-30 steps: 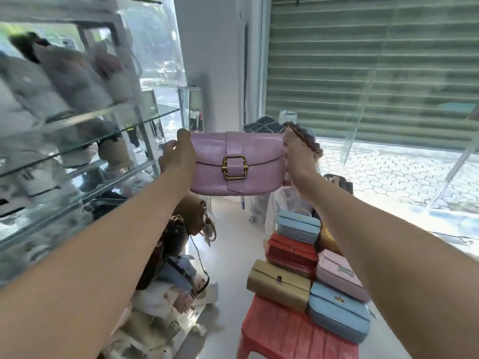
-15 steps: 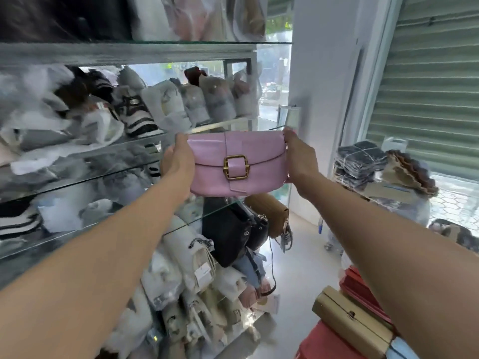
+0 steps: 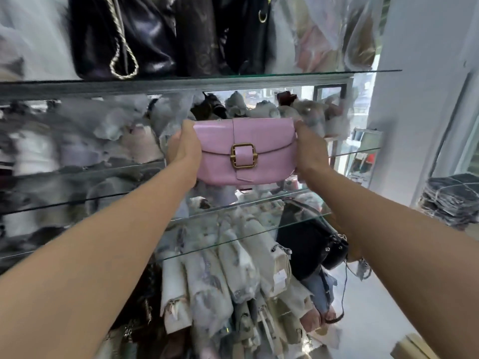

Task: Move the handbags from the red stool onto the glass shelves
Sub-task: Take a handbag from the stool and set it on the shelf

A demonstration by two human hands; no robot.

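**Pink handbag (image 3: 246, 154) held up before crowded glass shelves (image 3: 181, 85)**

The left hand (image 3: 182, 149) grips the bag's left end, its fingers curled out of sight behind it. The handbag hangs level in the air between the two hands, with its brass buckle (image 3: 243, 156) facing near. It sits in front of the middle tier and rests on no pane yet. The right hand (image 3: 309, 151) clasps the right end in the same way. The red stool is out of view.

The likeliest trouble seems to be space. The tier behind the bag looks packed with wrapped bags (image 3: 261, 110), so pushing the pink one in could shove a neighbour off or leave it perched half over the near edge. The glossy skin may slip if one hand lets go early. The buckle could also knock the glass if the bag goes in tilted.

At the left, the panes carry blurred pale and grey bundles. On the top shelf stands a dark bag with a rope chain (image 3: 124, 37). Under the lowest pane (image 3: 233, 244) hang cream dust-covered bags, with a black chain-strapped bag (image 3: 308, 237) to their right. A white wall (image 3: 414, 99) closes the right side, and a stack of dark packets (image 3: 451, 200) lies beyond it. The floor below is pale.
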